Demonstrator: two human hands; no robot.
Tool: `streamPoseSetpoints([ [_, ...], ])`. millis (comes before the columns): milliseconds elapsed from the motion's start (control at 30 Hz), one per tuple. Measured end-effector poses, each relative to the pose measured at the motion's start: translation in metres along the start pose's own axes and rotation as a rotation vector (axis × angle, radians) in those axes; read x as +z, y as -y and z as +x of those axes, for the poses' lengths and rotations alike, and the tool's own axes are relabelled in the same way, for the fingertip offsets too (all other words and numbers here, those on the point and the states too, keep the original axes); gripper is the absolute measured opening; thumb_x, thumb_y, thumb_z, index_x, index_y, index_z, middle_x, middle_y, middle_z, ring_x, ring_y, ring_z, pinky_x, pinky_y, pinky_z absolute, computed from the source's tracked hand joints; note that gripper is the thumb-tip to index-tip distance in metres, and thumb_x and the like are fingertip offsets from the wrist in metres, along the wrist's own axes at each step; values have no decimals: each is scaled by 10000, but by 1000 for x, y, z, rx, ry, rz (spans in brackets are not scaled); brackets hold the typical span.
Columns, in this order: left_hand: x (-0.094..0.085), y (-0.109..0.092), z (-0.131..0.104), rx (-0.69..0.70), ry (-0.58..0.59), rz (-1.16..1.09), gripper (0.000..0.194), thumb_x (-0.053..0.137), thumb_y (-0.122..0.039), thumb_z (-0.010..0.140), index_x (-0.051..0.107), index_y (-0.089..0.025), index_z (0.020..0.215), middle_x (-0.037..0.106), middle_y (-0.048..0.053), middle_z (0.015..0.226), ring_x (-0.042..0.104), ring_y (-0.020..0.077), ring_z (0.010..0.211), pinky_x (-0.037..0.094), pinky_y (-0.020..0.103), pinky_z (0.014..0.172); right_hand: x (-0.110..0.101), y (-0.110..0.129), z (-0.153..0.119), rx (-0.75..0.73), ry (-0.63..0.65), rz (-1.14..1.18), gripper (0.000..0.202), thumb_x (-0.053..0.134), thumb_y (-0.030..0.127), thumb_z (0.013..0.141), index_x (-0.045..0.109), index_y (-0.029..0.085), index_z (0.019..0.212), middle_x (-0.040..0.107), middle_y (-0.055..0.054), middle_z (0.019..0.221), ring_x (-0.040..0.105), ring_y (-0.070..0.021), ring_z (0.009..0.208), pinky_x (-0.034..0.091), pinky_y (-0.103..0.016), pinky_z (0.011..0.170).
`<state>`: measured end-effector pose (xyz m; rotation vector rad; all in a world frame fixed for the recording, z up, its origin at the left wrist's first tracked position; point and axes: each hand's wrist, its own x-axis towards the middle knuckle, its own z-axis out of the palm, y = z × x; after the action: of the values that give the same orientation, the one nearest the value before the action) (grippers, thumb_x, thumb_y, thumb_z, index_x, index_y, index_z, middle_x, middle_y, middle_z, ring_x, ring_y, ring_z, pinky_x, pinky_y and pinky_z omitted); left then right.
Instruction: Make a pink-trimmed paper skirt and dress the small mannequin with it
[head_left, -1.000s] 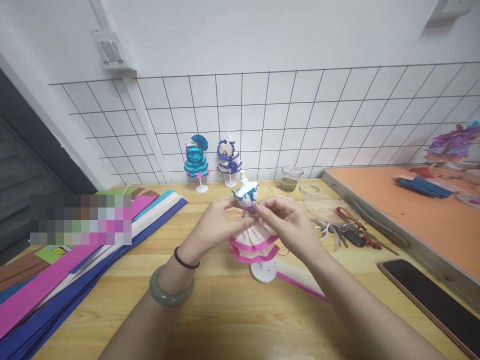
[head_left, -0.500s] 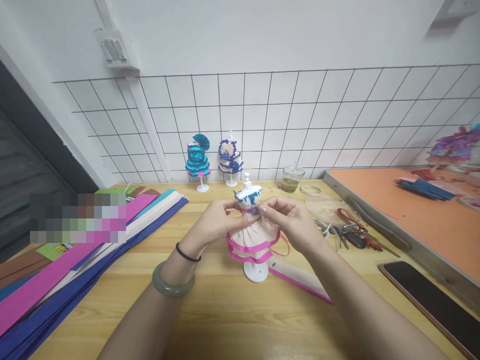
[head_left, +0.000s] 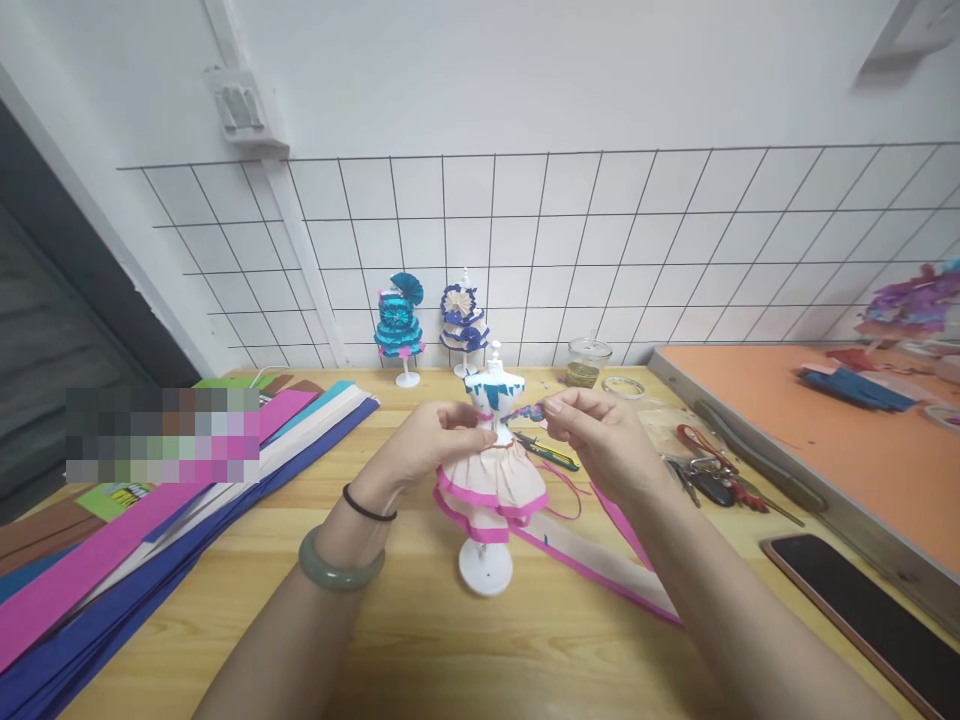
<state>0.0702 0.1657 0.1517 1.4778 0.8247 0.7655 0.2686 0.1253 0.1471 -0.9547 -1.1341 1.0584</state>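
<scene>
A small white dress-form mannequin (head_left: 486, 570) stands in front of me, tilted slightly. It wears a two-tier cream paper skirt (head_left: 499, 478) with pink borders, and torn blue scraps cling to its chest. My left hand (head_left: 439, 445) grips the waist from the left, thumb across the front. With thumb and fingertips, my right hand (head_left: 596, 425) pinches the end of a narrow multicoloured strip (head_left: 525, 413), stretched out from the waist. Behind the skirt lies a yellow-and-dark cutter (head_left: 555, 455). A cream strip with pink edging (head_left: 600, 570) runs under my right forearm.
Long crepe paper sheets (head_left: 225, 520) lie on the left. Two decorated mannequins (head_left: 397, 325) stand by the wall, near a glass teapot (head_left: 587, 362) and a tape roll (head_left: 622, 387). Keys (head_left: 712, 485), a phone (head_left: 862, 610) and an orange-topped board (head_left: 787, 430) occupy the right.
My right hand has moved right, drawing the multicoloured strip away from the waist. The mannequin has tilted and its base has shifted left and nearer, with the cutter now showing behind it.
</scene>
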Motion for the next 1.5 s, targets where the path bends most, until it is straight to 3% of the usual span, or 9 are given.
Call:
streamPoseSetpoints([
  [167, -3, -5, -3, -66, 47, -135, 250, 742, -268, 660, 693, -103, 842, 706, 73, 836, 637, 142, 743, 474, 233, 694, 2, -4, 3, 123, 43, 176, 249, 785, 342, 627, 630, 158, 567, 431, 39, 529, 297, -65, 497, 248, -220, 464],
  [400, -2, -6, -2, -125, -65, -200, 224, 757, -234, 622, 692, -104, 794, 705, 57, 759, 643, 139, 667, 490, 220, 621, 9, -1, 0, 139, 35, 238, 264, 791, 328, 609, 609, 156, 528, 389, 55, 495, 264, -57, 476, 241, -220, 457],
  [567, -22, -12, -6, -57, -149, -312, 216, 760, -233, 607, 692, -91, 755, 706, 67, 710, 643, 147, 626, 501, 220, 597, -10, 6, 9, 25, -156, 324, 237, 810, 309, 556, 614, 181, 592, 504, 29, 586, 289, -62, 484, 234, -207, 427],
  [633, -28, -15, -8, -17, -149, -334, 237, 762, -221, 606, 697, -91, 794, 714, 76, 735, 654, 160, 658, 507, 228, 618, -13, 6, 11, -6, -204, 261, 231, 800, 330, 576, 625, 184, 617, 558, 11, 635, 310, -63, 487, 255, -209, 431],
  [700, -28, -17, -9, -44, -110, -323, 237, 764, -213, 604, 698, -94, 797, 715, 77, 738, 654, 160, 657, 505, 230, 618, -9, 4, 8, -32, -158, 113, 222, 755, 381, 648, 656, 183, 653, 564, 9, 622, 331, -68, 486, 294, -224, 460],
  [833, -15, -18, -11, -114, -89, -208, 198, 742, -245, 635, 693, -111, 772, 708, 61, 722, 644, 152, 653, 492, 231, 608, 10, -1, -5, -137, -126, -312, 289, 633, 455, 774, 705, 181, 715, 537, 7, 572, 432, -111, 558, 362, -255, 542],
  [933, -3, -19, -14, -80, -116, -46, 182, 709, -261, 673, 690, -121, 788, 704, 50, 753, 636, 147, 683, 475, 223, 613, 17, -3, -11, -189, -123, -481, 287, 601, 448, 802, 706, 182, 776, 636, -27, 683, 526, -155, 649, 405, -283, 603],
  [1167, 14, -20, -18, 12, -154, 196, 135, 658, -266, 704, 663, -133, 726, 650, 4, 671, 545, 98, 574, 398, 201, 525, 27, -5, -18, -193, 49, -404, 243, 571, 404, 838, 670, 182, 833, 695, -68, 837, 610, -193, 756, 460, -300, 665],
  [1500, 15, -16, -17, 66, -180, 240, 235, 627, -295, 728, 683, -130, 885, 715, 68, 894, 643, 195, 825, 478, 257, 680, 28, -4, -22, -167, 84, -410, 327, 519, 462, 870, 656, 178, 782, 678, -55, 790, 612, -185, 766, 461, -297, 692],
])
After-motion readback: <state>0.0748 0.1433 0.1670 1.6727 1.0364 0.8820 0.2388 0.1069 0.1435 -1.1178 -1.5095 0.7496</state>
